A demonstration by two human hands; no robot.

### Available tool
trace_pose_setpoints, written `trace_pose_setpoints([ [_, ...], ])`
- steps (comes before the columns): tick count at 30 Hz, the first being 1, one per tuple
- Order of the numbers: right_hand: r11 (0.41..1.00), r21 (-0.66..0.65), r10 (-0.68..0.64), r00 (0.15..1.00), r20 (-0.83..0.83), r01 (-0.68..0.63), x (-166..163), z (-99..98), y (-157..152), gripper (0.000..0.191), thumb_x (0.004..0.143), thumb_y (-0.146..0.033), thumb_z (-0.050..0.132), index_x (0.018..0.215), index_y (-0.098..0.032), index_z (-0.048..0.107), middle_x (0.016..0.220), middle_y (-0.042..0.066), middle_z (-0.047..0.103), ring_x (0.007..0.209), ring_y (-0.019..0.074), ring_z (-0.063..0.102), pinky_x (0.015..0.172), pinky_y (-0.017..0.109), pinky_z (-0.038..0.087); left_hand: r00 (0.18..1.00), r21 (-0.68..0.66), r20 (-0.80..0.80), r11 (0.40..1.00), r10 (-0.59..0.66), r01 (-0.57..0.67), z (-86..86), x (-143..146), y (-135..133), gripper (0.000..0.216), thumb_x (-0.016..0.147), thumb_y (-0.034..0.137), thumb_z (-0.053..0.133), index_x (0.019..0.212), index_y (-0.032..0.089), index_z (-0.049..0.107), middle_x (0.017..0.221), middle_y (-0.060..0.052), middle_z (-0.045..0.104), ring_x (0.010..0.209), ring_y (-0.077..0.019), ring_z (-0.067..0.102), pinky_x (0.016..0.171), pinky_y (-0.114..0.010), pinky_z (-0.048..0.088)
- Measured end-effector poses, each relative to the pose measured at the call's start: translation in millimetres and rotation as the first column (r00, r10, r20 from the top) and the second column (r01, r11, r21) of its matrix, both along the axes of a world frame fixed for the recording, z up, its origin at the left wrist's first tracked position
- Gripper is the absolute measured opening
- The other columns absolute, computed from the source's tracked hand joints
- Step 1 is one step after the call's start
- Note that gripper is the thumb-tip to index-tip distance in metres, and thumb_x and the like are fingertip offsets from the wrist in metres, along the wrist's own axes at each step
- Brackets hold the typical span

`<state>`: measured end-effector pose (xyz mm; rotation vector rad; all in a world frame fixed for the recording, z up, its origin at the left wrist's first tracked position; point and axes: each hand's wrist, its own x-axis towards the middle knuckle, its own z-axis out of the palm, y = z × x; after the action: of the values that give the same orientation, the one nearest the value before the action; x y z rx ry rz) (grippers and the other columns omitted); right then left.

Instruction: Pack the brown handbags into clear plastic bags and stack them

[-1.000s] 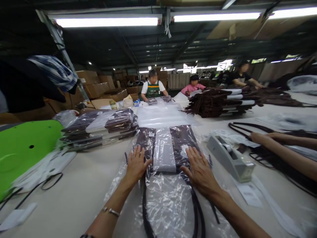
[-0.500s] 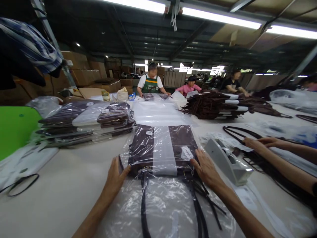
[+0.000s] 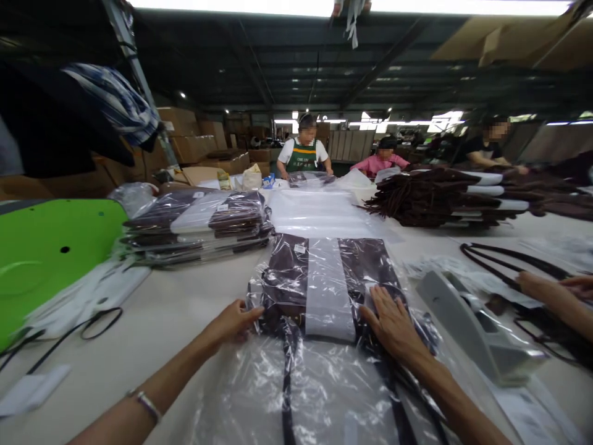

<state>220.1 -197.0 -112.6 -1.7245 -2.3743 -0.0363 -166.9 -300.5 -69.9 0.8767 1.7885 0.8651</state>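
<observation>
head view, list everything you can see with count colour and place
bag in clear sleeve: one, dark brown with white band, table centre
packed bags: one stack, brown and white, left of it
empty sleeves: one pile, clear, behind it
tape dispenser: one, grey, right of it
loose bags: one pile, brown and white, far right
panel: one, green, left edge
boxes: several, brown, back left
workers: three, far end
co-worker's hands: two, right edge
table: one, off-white
left hand: one, at bag's left edge
right hand: one, flat on bag

Fluorescent tubes (image 3: 231, 5) light dark rafters (image 3: 259, 74) above stacked cardboard boxes (image 3: 185, 139).
</observation>
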Motion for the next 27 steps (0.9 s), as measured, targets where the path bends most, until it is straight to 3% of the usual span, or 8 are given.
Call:
trace_pose_setpoints([
  [5, 0.993, 0.118, -0.016, 0.999, 0.040, 0.011, 11, -10.5, 13, 0.072, 0.096, -0.054, 0.024, 0.147, -0.006, 0.041, 0.154, 0.015, 0.036, 0.147, 0.0283, 0.023, 0.119, 0.052, 0.015, 0.958, -0.029, 0.285, 0.998, -0.043, 0.054, 7.3, 17, -1, 0.070, 0.052, 0.065, 0.082, 0.095, 0.016, 0.060, 0.066, 0.001, 0.065, 0.052, -0.0150, 0.059, 0.049, -0.026, 0.046],
  [8, 0.996, 0.082, 0.019, 0.996, 0.087, -0.026, 19, -23.2, 16, 0.068, 0.095, -0.054, 0.025, 0.141, -0.010, 0.050, 0.151, 0.015, 0.042, 0.145, 0.0306, 0.028, 0.118, 0.055, 0.016, 0.911, 0.032, 0.409, 0.998, -0.063, 0.055, 5.6, 26, -2, 0.062, 0.053, 0.054, 0.087, 0.093, 0.011, 0.068, 0.077, -0.007, 0.073, 0.064, -0.0188, 0.066, 0.062, -0.028, 0.052],
  [10, 0.997, 0.066, 0.040, 0.994, 0.104, -0.047, 22, -28.0, 17, 0.065, 0.095, -0.054, 0.028, 0.137, -0.014, 0.055, 0.151, 0.014, 0.042, 0.144, 0.0314, 0.029, 0.117, 0.056, 0.017, 0.882, -0.006, 0.466, 0.997, -0.066, 0.078, 5.5, 29, -3, 0.057, 0.054, 0.048, 0.088, 0.091, 0.009, 0.072, 0.085, -0.011, 0.076, 0.072, -0.0209, 0.069, 0.072, -0.030, 0.054],
  [14, 0.996, 0.040, 0.071, 0.993, 0.092, -0.074, 24, -26.3, 19, 0.061, 0.094, -0.052, 0.031, 0.136, -0.016, 0.056, 0.150, 0.014, 0.044, 0.143, 0.0315, 0.031, 0.116, 0.057, 0.019, 0.844, -0.017, 0.523, 0.988, -0.119, 0.150, 5.6, 31, -6, 0.051, 0.060, 0.043, 0.087, 0.095, 0.009, 0.074, 0.091, -0.012, 0.077, 0.079, -0.0219, 0.071, 0.077, -0.030, 0.054],
  [19, 0.997, -0.035, 0.074, 0.996, 0.055, -0.073, 29, -18.8, 21, 0.057, 0.095, -0.049, 0.031, 0.134, -0.018, 0.058, 0.150, 0.012, 0.044, 0.143, 0.0312, 0.032, 0.117, 0.057, 0.018, 0.793, 0.174, 0.602, 0.985, -0.092, -0.017, 11.2, 48, -9, 0.039, 0.068, 0.038, 0.083, 0.095, 0.010, 0.073, 0.085, -0.009, 0.077, 0.074, -0.0202, 0.072, 0.076, -0.029, 0.055],
  [23, 0.990, -0.121, 0.070, 0.998, -0.004, -0.070, 22, -15.9, 12, 0.060, 0.095, -0.052, 0.027, 0.135, -0.019, 0.058, 0.150, 0.011, 0.045, 0.143, 0.0311, 0.032, 0.117, 0.058, 0.017, 0.643, 0.223, 0.766, 0.939, -0.002, -0.263, 39.8, 77, -1, 0.020, 0.075, 0.027, 0.076, 0.087, 0.012, 0.070, 0.072, -0.004, 0.074, 0.060, -0.0167, 0.068, 0.067, -0.028, 0.056],
  [25, 0.984, -0.175, 0.014, 0.993, -0.113, -0.034, 9, -14.8, 2, 0.066, 0.096, -0.054, 0.021, 0.140, -0.016, 0.052, 0.150, 0.012, 0.044, 0.143, 0.0300, 0.034, 0.117, 0.058, 0.020, 0.537, 0.230, 0.843, 0.905, -0.001, -0.359, 66.4, 94, 9, 0.013, 0.080, 0.024, 0.070, 0.084, 0.012, 0.067, 0.071, -0.003, 0.072, 0.058, -0.0153, 0.067, 0.066, -0.028, 0.056],
  [27, 0.981, -0.190, -0.018, 0.965, -0.263, -0.033, -8, -11.6, -9, 0.072, 0.096, -0.057, 0.011, 0.143, -0.016, 0.049, 0.149, 0.013, 0.046, 0.140, 0.0295, 0.038, 0.115, 0.058, 0.026, 0.473, 0.293, 0.876, 0.884, -0.095, -0.364, 102.0, 112, 18, 0.013, 0.083, 0.025, 0.067, 0.084, 0.012, 0.066, 0.071, -0.003, 0.071, 0.058, -0.0142, 0.066, 0.068, -0.028, 0.056],
])
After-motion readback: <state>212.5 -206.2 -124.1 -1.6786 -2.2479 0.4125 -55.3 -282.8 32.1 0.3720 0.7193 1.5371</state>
